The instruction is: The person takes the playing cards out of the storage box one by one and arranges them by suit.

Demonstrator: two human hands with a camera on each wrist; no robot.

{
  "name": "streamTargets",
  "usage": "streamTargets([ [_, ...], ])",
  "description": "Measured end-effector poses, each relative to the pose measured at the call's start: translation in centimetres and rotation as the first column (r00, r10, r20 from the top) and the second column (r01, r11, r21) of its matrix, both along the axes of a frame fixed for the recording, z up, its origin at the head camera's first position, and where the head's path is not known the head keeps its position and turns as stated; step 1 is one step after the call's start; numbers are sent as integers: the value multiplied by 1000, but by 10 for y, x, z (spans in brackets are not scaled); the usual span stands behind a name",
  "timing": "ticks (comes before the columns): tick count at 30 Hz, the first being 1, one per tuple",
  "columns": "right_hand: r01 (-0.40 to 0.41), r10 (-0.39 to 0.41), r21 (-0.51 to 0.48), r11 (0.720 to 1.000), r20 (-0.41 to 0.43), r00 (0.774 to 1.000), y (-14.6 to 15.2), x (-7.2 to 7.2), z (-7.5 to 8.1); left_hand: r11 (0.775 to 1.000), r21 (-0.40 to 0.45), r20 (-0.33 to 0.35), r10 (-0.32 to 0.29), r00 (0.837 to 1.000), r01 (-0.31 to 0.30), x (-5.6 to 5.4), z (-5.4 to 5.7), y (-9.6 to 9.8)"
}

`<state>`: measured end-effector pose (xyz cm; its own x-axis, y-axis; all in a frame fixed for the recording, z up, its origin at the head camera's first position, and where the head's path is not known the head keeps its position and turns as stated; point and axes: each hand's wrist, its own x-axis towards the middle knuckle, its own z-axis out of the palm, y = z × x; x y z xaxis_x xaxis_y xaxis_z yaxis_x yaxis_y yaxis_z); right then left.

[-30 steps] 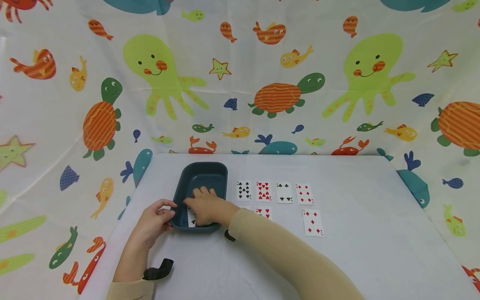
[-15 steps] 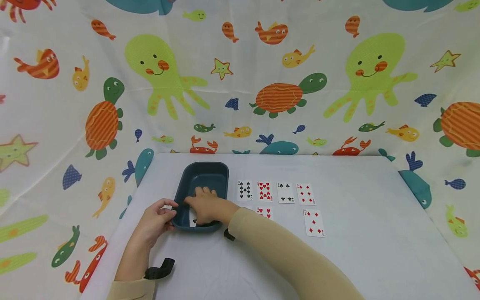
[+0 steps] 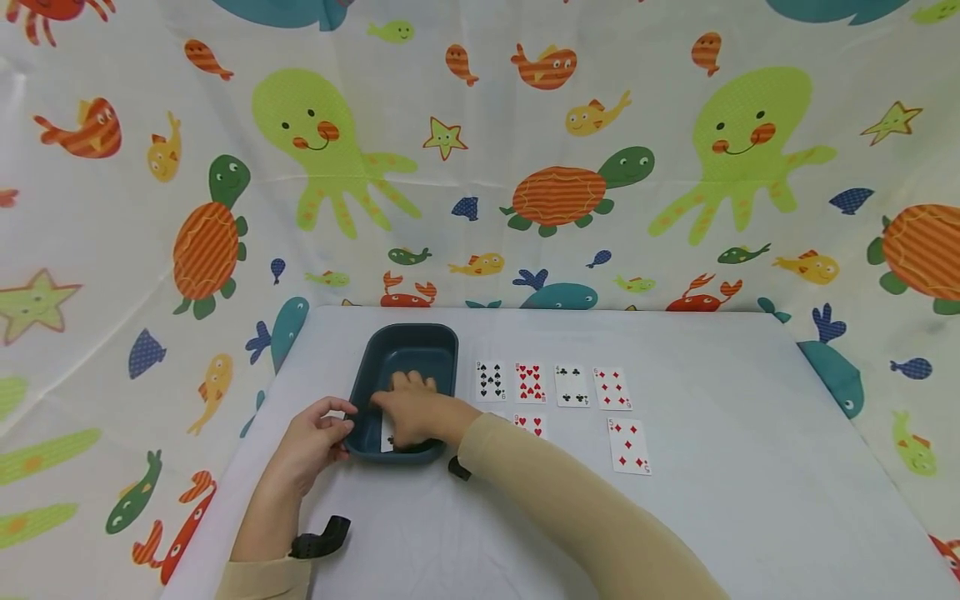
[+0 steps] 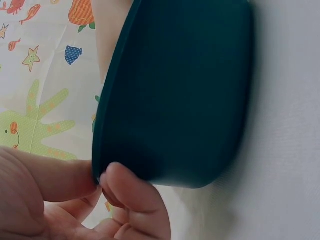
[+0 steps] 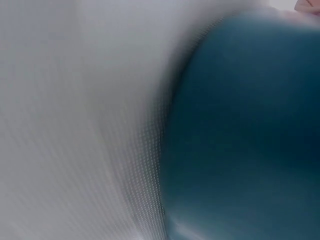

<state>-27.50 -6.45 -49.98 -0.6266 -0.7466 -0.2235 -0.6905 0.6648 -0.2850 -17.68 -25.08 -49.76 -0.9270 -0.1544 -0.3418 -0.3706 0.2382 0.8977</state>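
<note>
A dark teal plastic tray stands on the white table, toward the left in the head view. My left hand pinches its near-left rim; the left wrist view shows the thumb and a bent finger on either side of that edge. Inside the tray, my right hand reaches down over a white playing card with black club marks. The hand covers most of that card, and I cannot tell whether the fingers pinch it. In the right wrist view, the tray's outer wall hides the right hand.
Right of the tray lies a row of face-up cards: nine of spades, a hearts card, four of clubs, six of diamonds. Below are another hearts card, partly under the right sleeve, and the five of diamonds.
The whole head view shifts slightly rightward. Both hands keep their places at the tray, and a little less of the card shows beside the right hand.
</note>
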Motion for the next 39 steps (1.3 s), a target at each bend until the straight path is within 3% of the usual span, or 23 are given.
streamTargets([
  [8, -27, 25, -43, 999, -35, 999, 0, 1, 2, 1000, -1, -7, -5, 1000, 5, 0, 0, 0],
  [18, -6, 1, -93, 996, -59, 998, 10, -1, 13, 1000, -21, -3, 0, 1000, 0, 1, -1, 2],
  [29, 27, -22, -219, 975, 23, 999, 39, -5, 30, 999, -38, 17, 10, 1000, -9, 0, 1, 3],
  [39, 37, -29, -266, 963, 33, 999, 71, 2, 44, 1000, -30, 15, 5, 1000, -4, 1, 2, 3],
])
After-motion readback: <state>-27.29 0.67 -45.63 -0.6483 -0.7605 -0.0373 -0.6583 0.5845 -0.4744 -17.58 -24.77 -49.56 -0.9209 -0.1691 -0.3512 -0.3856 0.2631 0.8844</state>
